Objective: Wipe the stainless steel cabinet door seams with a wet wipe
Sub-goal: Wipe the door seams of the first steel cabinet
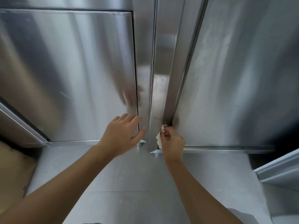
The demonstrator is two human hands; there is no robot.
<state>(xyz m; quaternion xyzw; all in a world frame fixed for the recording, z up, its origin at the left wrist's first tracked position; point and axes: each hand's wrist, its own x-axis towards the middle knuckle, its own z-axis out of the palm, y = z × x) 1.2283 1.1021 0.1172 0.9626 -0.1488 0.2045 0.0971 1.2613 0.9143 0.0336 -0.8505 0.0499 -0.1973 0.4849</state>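
Wipe (159, 139) pinched in your right hand (172, 143) at the right seam's (184, 78) foot; your left hand (124, 135), fingers loose, touches the left door (64, 70).

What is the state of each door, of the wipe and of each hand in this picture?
Left cabinet door: closed, flush with its frame.
Right cabinet door: closed, as far as visible.
Wet wipe: crumpled, pressed at the lower end of the right door's seam.
Left hand: open, fingers straight, at the left door's edge.
Right hand: fingers curled, pinching the wet wipe.
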